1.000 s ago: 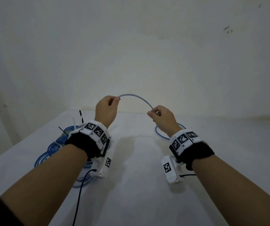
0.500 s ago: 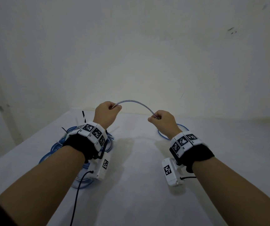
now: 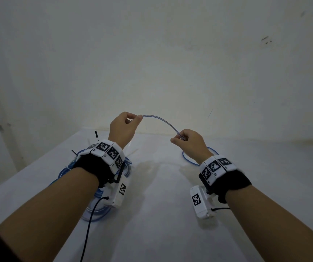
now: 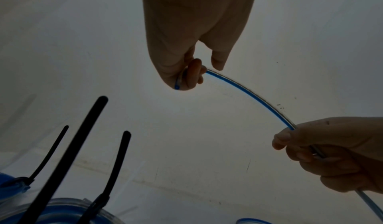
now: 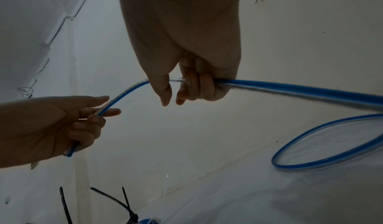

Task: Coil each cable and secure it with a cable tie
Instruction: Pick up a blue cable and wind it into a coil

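A clear cable with a blue stripe [image 3: 161,121] arcs between my two hands above the white table [image 3: 161,214]. My left hand [image 3: 127,125] pinches its free end [image 4: 177,86] between thumb and fingers. My right hand [image 3: 187,140] grips the cable [image 5: 290,89] farther along, fingers curled round it. Behind the right hand the cable drops to the table in a loose loop [image 5: 323,145], also seen as the loop [image 3: 191,159] in the head view.
Several coiled blue cables [image 3: 99,186] bound with black cable ties [image 4: 62,153] lie on the table under my left forearm. A black tie end [image 3: 96,134] sticks up behind them. A wall stands just past the table's far edge.
Both hands have stayed on the cable. The left hand dipped and rose again slightly; the arc between the hands has kept about the same length.
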Available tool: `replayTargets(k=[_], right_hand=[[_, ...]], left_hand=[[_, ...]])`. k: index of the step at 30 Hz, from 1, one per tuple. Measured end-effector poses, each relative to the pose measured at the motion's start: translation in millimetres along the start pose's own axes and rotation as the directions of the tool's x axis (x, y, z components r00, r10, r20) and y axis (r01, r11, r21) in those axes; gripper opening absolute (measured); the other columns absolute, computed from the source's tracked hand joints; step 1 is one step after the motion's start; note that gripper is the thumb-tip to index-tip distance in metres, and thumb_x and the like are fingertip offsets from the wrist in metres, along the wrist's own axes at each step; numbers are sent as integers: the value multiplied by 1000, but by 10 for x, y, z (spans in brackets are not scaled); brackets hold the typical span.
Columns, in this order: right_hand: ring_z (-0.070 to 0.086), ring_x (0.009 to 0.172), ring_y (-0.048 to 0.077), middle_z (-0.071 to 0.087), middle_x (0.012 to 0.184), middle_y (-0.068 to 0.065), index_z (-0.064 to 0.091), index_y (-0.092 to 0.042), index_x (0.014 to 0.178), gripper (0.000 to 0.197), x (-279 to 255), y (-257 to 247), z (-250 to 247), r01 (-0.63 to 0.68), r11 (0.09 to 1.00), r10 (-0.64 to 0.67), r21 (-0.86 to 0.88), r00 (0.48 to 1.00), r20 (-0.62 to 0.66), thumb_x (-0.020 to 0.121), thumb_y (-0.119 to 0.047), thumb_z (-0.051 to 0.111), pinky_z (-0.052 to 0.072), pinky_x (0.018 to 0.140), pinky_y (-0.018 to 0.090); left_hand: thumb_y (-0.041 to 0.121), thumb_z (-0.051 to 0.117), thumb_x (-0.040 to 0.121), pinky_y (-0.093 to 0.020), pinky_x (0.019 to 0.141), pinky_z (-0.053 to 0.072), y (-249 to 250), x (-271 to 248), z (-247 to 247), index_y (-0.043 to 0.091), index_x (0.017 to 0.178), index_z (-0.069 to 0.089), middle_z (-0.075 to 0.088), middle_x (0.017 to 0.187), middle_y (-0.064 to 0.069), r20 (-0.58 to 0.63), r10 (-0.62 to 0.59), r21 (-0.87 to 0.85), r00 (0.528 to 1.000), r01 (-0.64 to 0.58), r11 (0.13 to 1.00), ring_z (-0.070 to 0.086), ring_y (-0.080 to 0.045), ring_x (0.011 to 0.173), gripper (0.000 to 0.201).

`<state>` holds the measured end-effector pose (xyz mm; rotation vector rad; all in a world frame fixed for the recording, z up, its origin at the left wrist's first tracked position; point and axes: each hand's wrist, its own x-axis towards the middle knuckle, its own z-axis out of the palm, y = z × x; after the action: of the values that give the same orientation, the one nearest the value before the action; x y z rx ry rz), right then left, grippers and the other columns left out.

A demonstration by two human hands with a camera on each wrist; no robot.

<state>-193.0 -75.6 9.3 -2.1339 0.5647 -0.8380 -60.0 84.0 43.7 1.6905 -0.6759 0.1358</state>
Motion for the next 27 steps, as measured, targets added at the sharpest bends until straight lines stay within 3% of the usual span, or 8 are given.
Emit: replayTargets(k=[6,9,14,19,23,27], right_hand=[[47,64,14,51,70,-1,55,-14,92,12,-38,-12,-82,99,985,-84,142,990,-112,85,-17,63,38,56,12],[43,59,15,52,76,-1,51,-15,96,16,-52,-15,-138,169,970,-143,177,978,-150,86,-14,62,39,59,19],[42,55,6,53,77,-1,51,-15,92,16,-40,36,-228,204,976,-189,74,967,-172,82,-6,61,36,53,11],[50,77,17,58,81,4,61,-7,86,4,38,209,-394,124,958,-159,-257,980,-119,86,-7,58,34,66,22],[52,73,18,60,77,5,60,-11,84,4,24,281,-542,106,962,-136,-251,985,-104,84,-12,63,37,62,22],[47,60,11,54,67,0,54,-15,92,22,-32,269,-682,155,976,-164,-152,985,-51,79,-18,71,39,59,20]], left_hand=[[33,55,91,-30,65,41,49,19,5,8,93,66,48,63,6,-7,27,19,1000,-26,999,43,-12,58,28],[33,56,91,-22,58,39,78,8,18,12,95,63,48,65,4,-32,31,-2,999,-32,999,44,-11,56,22],[32,56,91,-18,56,35,96,9,-3,9,94,64,52,69,6,-43,43,51,998,-41,998,46,-6,60,24],[36,60,88,-15,56,36,107,-4,-33,9,88,65,54,67,5,-31,42,45,999,-41,998,48,-5,60,28],[34,64,86,-16,56,35,124,-21,-17,11,85,66,52,63,6,7,40,56,999,-41,998,47,-5,58,24],[32,59,89,-18,54,35,150,-14,28,18,91,63,54,73,0,-24,11,-6,1000,-12,1000,46,-8,60,15]])
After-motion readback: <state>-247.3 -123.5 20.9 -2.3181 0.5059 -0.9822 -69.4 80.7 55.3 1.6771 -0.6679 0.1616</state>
